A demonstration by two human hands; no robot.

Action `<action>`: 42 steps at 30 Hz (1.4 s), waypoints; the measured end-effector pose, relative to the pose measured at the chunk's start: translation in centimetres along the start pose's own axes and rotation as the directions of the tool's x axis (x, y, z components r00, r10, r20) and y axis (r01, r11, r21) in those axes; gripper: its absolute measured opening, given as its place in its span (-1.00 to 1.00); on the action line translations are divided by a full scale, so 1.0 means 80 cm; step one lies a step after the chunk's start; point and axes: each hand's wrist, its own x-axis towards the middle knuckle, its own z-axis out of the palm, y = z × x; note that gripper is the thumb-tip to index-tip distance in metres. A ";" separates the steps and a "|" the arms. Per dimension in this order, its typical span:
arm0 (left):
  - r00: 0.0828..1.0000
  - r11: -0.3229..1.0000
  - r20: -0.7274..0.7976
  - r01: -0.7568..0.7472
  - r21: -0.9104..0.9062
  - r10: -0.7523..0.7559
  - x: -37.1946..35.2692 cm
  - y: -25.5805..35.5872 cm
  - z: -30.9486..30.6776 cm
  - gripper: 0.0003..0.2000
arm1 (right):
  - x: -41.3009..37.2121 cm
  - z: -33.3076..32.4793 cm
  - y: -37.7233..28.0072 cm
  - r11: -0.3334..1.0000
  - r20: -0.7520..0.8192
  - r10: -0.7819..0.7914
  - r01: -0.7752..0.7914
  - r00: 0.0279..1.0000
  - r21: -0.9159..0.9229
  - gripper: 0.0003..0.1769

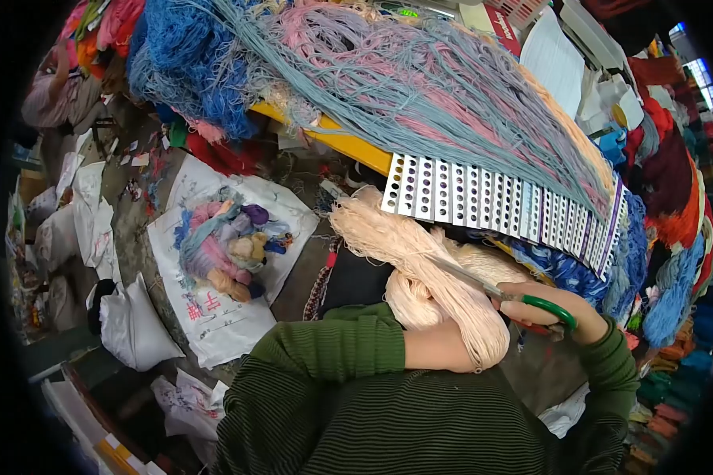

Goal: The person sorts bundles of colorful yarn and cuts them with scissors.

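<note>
Peach yarn (420, 273) lies as a thick hank draped across the left forearm (440, 348), running up and away from both hands toward the table edge (356, 146); the forearm looks to serve as a prop, keeping the strands gathered and lifted off the lap; left hand is hidden under the hank's looped end, so cannot tell whether it is open or gripping; right hand (543, 305) is closed through the green handles of scissors (523, 299); the blades point left of that hand, lying over the strands, only slightly parted as far as I can see; the grip looks like a working hold, not a carry; just beyond the right hand, a row of white punched cards (483, 198) overlaps like tiles, each hole with a bit of colour in it; grey, pink and blue threads (420, 79) fan down onto the cards from farther away, probably spread so single colours stay reachable; far left of the left forearm, down on the floor, a white sack (214, 317) lies flat with mixed yarn bundles (226, 245) piled on it.
</note>
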 end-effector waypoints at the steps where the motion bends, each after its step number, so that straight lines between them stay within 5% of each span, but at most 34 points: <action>1: 0.999 1.000 0.040 0.022 0.013 -0.022 0.002 0.004 -0.005 -0.83 | 0.003 0.000 0.005 1.000 -0.013 -0.015 0.015 1.000 0.006 -0.55; 3: 0.996 0.995 -0.093 -0.008 0.098 0.017 0.001 0.017 -0.018 -0.84 | 0.015 0.002 0.022 0.999 -0.038 -0.047 0.047 0.998 0.021 -0.55; 7: 0.992 0.987 -0.109 -0.045 0.152 0.062 0.000 0.007 -0.009 -0.83 | 0.026 0.001 0.039 0.976 -0.071 -0.106 0.117 0.992 0.185 -0.55; 9: 0.945 0.997 -0.323 -0.067 -0.024 0.055 0.010 0.008 -0.001 -0.82 | 0.029 0.000 0.031 0.966 -0.081 -0.134 0.149 0.988 0.211 -0.56; 11: 0.960 0.998 -0.270 -0.068 0.016 0.070 0.011 0.005 -0.001 -0.81 | 0.033 -0.001 0.028 0.956 -0.090 -0.171 0.187 0.981 0.227 -0.58; 13: 0.996 0.960 0.057 -0.080 0.268 0.067 0.005 0.002 -0.006 -0.80 | 0.040 -0.002 0.029 0.945 -0.096 -0.213 0.230 0.972 0.231 -0.60; 16: 0.997 0.996 -0.054 -0.045 0.082 0.050 -0.002 0.004 -0.006 -0.79 | 0.050 -0.004 0.009 0.913 -0.142 -0.384 0.398 0.913 0.094 -0.60; 18: 0.995 0.987 0.070 0.066 0.146 -0.077 0.003 0.011 -0.008 -0.79 | 0.052 -0.012 -0.012 0.870 -0.250 -0.416 0.463 0.874 0.169 -0.57; 20: 0.979 0.976 0.126 0.137 0.168 -0.159 0.004 0.011 -0.006 -0.78 | 0.058 -0.019 -0.027 0.788 -0.452 -0.363 0.527 0.815 0.319 -0.42; 24: 0.993 0.988 0.068 0.090 0.128 -0.099 0.003 0.005 -0.006 -0.77 | 0.019 -0.051 -0.058 0.526 -0.660 -0.555 0.828 0.506 0.193 -0.20; 25: 0.998 0.992 0.046 0.038 0.124 -0.044 0.007 0.006 -0.011 -0.77 | 0.002 -0.059 -0.057 0.517 -0.695 -0.500 0.822 0.517 0.240 -0.22; 28: 0.986 0.985 0.103 0.120 0.126 -0.133 -0.011 -0.014 0.011 -0.82 | -0.023 -0.088 -0.046 0.291 -0.878 -0.378 0.938 0.293 0.187 -0.25; 29: 0.984 0.985 0.114 0.127 0.117 -0.140 -0.011 -0.017 0.007 -0.82 | -0.039 -0.101 -0.028 0.241 -0.839 -0.468 0.953 0.279 0.183 -0.29; 32: 0.971 0.978 0.133 0.185 0.093 -0.196 -0.007 -0.022 -0.007 -0.82 | -0.099 -0.131 0.020 0.224 -0.901 -0.386 0.968 0.197 0.115 -0.36; 34: 0.962 0.972 0.138 0.228 0.059 -0.234 0.002 -0.024 -0.017 -0.81 | -0.132 -0.152 0.058 0.200 -0.965 -0.252 0.980 0.076 0.025 -0.34; 36: 0.953 0.962 0.135 0.271 0.010 -0.270 0.014 -0.029 -0.026 -0.81 | -0.162 -0.182 0.121 0.040 -0.997 -0.060 0.998 0.040 0.037 -0.38; 38: 0.941 0.944 0.120 0.326 -0.058 -0.318 0.025 -0.032 -0.039 -0.81 | -0.193 -0.223 0.220 -0.104 -0.974 0.184 0.983 -0.129 -0.150 -0.43; 40: 0.930 0.916 0.088 0.367 -0.165 -0.357 0.041 -0.033 -0.054 -0.80 | -0.208 -0.230 0.288 0.294 -0.852 0.427 0.938 -0.303 -0.185 -0.55; 42: 0.914 0.865 0.026 0.393 -0.313 -0.405 0.054 -0.031 -0.076 -0.80 | -0.206 -0.252 0.397 0.759 -0.887 0.391 0.631 -0.246 0.160 -0.64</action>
